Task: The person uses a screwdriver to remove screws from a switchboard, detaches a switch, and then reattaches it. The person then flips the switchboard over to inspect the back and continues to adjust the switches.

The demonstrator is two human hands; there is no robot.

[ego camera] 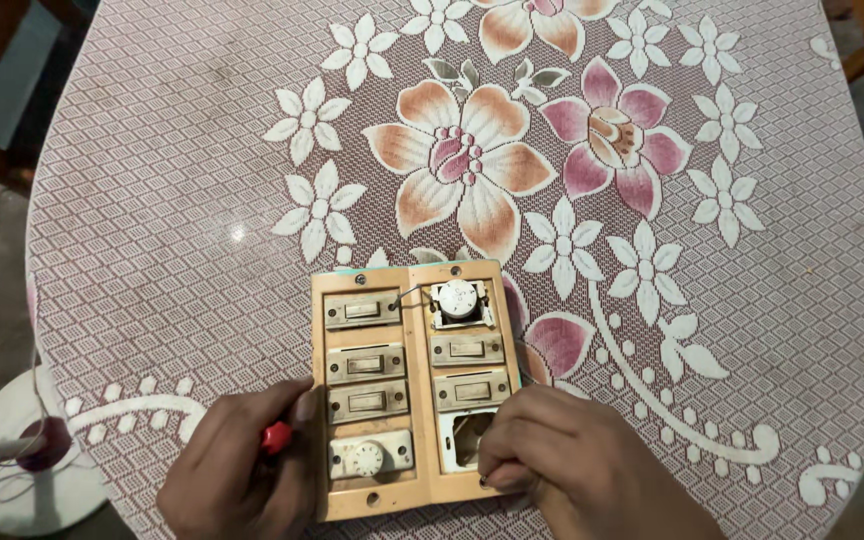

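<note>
An orange-brown electrical switch board (414, 385) lies flat on the table, with several rocker switches, a round white knob at its top right and another at its lower left. My left hand (237, 470) rests against the board's left edge, closed on a tool with a red handle (276, 436). On the lower right corner of the board my right hand (572, 460) presses down, its fingertips beside an open socket hole (467, 437). Thin wires run across the upper part of the board.
The round table (202, 230) wears a lace-pattern cloth printed with large pink and orange flowers. A white fan base (27, 470) with cables stands on the floor at lower left. Wooden furniture shows at the top corners.
</note>
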